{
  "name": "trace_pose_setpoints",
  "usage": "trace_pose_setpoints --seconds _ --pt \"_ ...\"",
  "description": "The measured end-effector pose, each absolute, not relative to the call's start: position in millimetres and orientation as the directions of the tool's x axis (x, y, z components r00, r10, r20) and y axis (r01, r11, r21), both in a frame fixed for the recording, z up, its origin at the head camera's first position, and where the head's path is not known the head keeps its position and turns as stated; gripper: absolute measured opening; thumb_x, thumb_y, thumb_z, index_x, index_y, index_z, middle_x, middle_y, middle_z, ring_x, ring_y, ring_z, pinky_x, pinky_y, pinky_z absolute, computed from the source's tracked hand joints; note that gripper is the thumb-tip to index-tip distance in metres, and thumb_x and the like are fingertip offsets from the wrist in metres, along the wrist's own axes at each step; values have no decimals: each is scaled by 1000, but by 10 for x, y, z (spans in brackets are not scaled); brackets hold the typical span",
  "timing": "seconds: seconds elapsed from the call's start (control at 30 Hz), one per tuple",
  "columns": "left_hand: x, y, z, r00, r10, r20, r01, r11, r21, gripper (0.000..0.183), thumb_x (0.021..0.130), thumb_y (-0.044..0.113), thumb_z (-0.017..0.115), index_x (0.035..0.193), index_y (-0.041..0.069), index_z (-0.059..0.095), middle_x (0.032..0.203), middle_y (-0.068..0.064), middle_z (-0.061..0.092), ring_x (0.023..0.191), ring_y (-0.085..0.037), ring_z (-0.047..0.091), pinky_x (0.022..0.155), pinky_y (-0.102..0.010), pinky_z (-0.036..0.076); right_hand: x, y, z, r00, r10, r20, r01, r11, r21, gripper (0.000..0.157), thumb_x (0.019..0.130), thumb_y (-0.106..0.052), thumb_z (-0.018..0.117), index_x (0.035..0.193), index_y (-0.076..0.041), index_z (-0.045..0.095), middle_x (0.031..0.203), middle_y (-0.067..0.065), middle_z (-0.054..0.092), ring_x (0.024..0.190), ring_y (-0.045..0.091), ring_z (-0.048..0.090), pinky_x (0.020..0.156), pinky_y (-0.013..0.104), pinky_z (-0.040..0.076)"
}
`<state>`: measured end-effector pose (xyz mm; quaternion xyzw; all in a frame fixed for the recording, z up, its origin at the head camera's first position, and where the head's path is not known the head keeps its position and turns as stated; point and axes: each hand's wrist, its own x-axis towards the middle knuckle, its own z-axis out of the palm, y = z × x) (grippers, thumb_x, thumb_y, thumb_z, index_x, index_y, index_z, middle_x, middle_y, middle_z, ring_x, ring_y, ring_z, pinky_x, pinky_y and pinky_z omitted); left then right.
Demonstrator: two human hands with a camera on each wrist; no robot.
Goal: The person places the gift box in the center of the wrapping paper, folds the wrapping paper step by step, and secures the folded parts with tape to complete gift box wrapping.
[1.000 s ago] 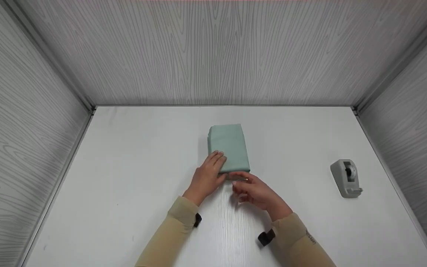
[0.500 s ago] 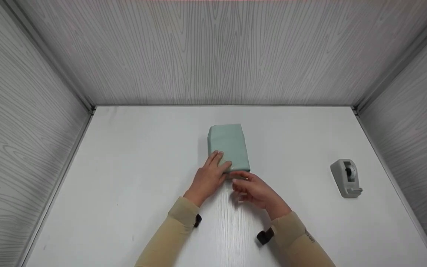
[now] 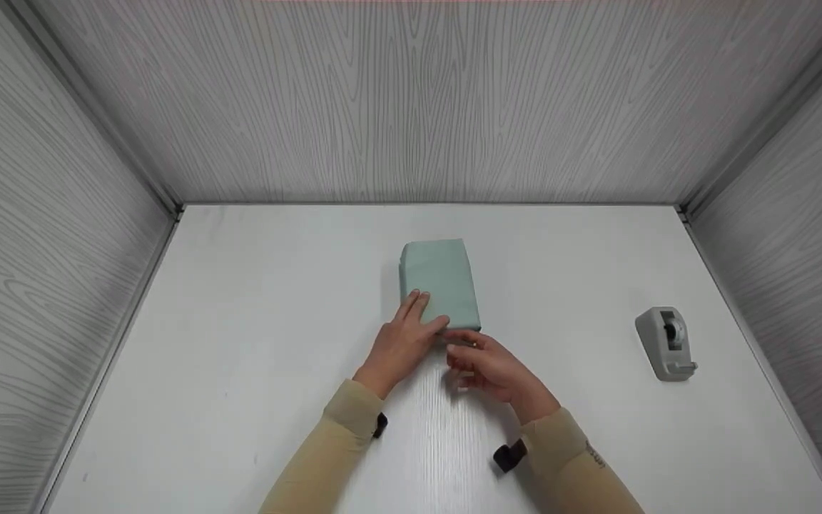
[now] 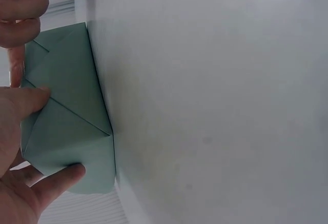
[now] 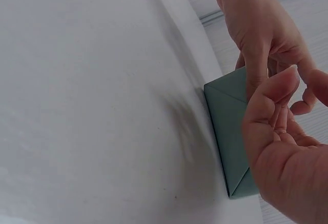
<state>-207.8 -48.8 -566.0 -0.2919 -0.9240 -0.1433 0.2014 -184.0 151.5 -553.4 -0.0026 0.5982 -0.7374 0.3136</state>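
Observation:
A box wrapped in pale green paper (image 3: 443, 278) lies on the white table, its folded near end (image 4: 72, 111) showing triangular flaps and a diagonal seam. My left hand (image 3: 402, 346) holds its near-left corner: the thumb (image 4: 36, 101) presses on the end seam, one finger (image 4: 61, 178) lies along the left side, others rest on top. Close beside it, my right hand (image 3: 493, 371) has its index finger stretched to the top edge of that end. Its other fingers are loosely curled, as the right wrist view shows, with no object visible between them.
A grey tape dispenser (image 3: 668, 343) stands on the table to the right. Wood-grain panels enclose the table at the back (image 3: 411, 107), left (image 3: 47, 271) and right (image 3: 789, 250).
The left index finger has spread away from the other fingers, sliding right and toward the box's near edge. The box and right hand stay almost where they were.

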Motion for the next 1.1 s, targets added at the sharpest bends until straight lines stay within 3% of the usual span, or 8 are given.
trace_pose_setpoints --seconds 0.37,0.6,0.83,1.1 --pt "-2096 -496 -5677 -745 456 487 598 780 183 24 91 16 71 114 22 64 134 -20 54 130 -36 47 63 -44 57 -1837 1461 -5557 -831 -373 -413 469 -68 -881 42 98 -18 61 132 5 52 84 4 58 68 14 54 60 28 50" --pt "-2095 -487 -5648 -763 456 457 588 785 198 26 92 17 71 116 22 63 135 -20 53 132 -36 45 66 -44 58 -1929 1350 -5569 -858 -216 -466 483 -29 -875 27 96 -17 62 100 9 60 69 4 55 56 12 48 51 26 44" --pt "-2091 -482 -5653 -756 454 471 591 783 193 24 93 19 70 115 22 65 135 -19 54 132 -35 45 61 -42 57 -1980 1268 -5573 -888 -48 -458 450 115 -885 23 90 -15 62 73 -1 61 59 4 54 49 12 45 44 25 36" --pt "-2092 -488 -5677 -750 451 484 593 782 190 25 92 19 71 116 22 64 135 -19 54 132 -35 45 59 -42 57 -1984 1229 -5571 -906 12 -424 419 185 -889 30 90 -16 61 63 -4 60 54 3 53 45 12 44 41 25 32"
